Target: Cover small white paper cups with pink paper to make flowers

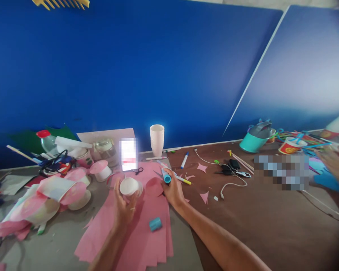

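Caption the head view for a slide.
Left hand holds a paper cup over pink paper; right hand grips a blue glue stick, its cap lying nearby.

Stacked white cups (157,139) stand near a teal bucket (253,141).

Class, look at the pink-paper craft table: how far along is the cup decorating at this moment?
Done: pink-covered cups sit piled at the left. In hand: the left hand holds a plain white cup over the pink paper sheets; the right hand grips an uncapped blue glue stick, its cap lying on the paper. Left: this cup shows no pink yet, and stacked plain cups stand behind.
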`<state>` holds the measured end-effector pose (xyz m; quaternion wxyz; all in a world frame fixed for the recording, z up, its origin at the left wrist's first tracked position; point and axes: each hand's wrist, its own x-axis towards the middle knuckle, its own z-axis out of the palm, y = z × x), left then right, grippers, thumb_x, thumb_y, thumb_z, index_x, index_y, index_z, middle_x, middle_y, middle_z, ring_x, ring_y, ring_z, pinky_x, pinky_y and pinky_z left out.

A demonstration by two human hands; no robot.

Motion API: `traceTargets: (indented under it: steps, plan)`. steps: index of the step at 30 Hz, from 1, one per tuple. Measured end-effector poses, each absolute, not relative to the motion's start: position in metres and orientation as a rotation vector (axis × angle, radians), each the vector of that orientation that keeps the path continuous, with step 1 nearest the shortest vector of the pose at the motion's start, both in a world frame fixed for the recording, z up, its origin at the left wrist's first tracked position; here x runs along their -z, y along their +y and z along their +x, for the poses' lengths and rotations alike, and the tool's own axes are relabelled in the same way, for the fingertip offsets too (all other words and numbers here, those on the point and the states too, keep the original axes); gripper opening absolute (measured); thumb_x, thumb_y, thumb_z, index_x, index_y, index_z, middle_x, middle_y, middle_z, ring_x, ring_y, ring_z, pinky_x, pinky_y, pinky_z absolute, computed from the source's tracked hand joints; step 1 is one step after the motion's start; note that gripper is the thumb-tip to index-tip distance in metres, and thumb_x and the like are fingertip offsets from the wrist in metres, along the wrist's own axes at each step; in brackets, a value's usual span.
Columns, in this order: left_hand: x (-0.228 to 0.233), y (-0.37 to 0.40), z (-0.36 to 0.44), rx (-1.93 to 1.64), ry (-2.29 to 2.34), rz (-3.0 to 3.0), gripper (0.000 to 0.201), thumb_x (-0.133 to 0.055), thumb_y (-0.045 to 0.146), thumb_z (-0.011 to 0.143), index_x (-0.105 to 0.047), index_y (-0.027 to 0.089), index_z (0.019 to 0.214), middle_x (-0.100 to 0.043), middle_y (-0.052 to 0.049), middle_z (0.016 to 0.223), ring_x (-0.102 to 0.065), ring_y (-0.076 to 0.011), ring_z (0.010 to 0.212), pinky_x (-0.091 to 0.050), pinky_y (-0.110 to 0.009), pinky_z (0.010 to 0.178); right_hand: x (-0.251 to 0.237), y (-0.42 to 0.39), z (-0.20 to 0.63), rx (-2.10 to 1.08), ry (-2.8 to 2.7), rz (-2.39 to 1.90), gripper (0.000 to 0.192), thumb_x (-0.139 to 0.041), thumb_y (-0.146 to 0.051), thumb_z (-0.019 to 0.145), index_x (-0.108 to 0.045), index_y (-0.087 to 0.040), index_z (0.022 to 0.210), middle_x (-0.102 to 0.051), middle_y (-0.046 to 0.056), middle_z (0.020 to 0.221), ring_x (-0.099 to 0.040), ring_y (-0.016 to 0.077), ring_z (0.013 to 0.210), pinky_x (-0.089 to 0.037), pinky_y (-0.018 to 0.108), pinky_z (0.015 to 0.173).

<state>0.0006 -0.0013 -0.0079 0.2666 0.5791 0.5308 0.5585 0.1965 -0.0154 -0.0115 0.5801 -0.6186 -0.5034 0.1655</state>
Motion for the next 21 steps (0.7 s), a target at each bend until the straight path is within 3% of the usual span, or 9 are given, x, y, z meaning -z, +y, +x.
traceTargets:
  steps: [5, 8, 15, 21]
  plan:
    - [0.013, -0.003, 0.002, -1.512, 1.389, 1.566, 0.086, -0.074, 0.046, 0.075, -0.034, 0.024, 0.149, -0.037, -0.017, 0.155, -0.039, -0.0386, 0.143, -0.032, -0.053, 0.120, 0.008, -0.018, 0.198, -0.392, -1.191, -1.464, 0.049, -0.057, -0.018, 0.073, -0.065, -0.022, 0.121, -0.074, 0.007, 0.110, -0.070, 0.0248, 0.091, -0.054, 0.038, 0.088]
    - [0.018, -0.003, 0.001, -1.497, 1.369, 1.588, 0.085, -0.074, 0.046, 0.076, -0.035, 0.026, 0.149, -0.039, -0.016, 0.155, -0.043, -0.0376, 0.141, -0.034, -0.053, 0.119, 0.004, -0.019, 0.198, -0.397, -1.186, -1.512, 0.048, -0.058, -0.018, 0.073, -0.066, -0.022, 0.120, -0.075, 0.005, 0.098, -0.069, 0.0243, 0.084, -0.055, 0.037, 0.081]
    - [0.020, -0.005, 0.001, -1.476, 1.366, 1.681, 0.084, -0.072, 0.048, 0.078, -0.035, 0.019, 0.148, -0.037, -0.020, 0.154, -0.043, -0.0388, 0.139, -0.037, -0.052, 0.116, -0.001, -0.020, 0.198, -0.423, -1.147, -1.526, 0.048, -0.060, -0.017, 0.072, -0.067, -0.024, 0.119, -0.075, 0.002, 0.090, -0.068, 0.0226, 0.076, -0.055, 0.033, 0.075]
    - [0.013, -0.007, 0.004, -1.480, 1.391, 1.685, 0.084, -0.070, 0.050, 0.078, -0.035, 0.016, 0.146, -0.040, -0.022, 0.150, -0.048, -0.0388, 0.133, -0.037, -0.055, 0.114, -0.001, -0.019, 0.202, -0.351, -1.214, -1.475, 0.048, -0.055, -0.012, 0.076, -0.065, -0.025, 0.121, -0.074, 0.005, 0.104, -0.068, 0.0257, 0.101, -0.052, 0.039, 0.095]
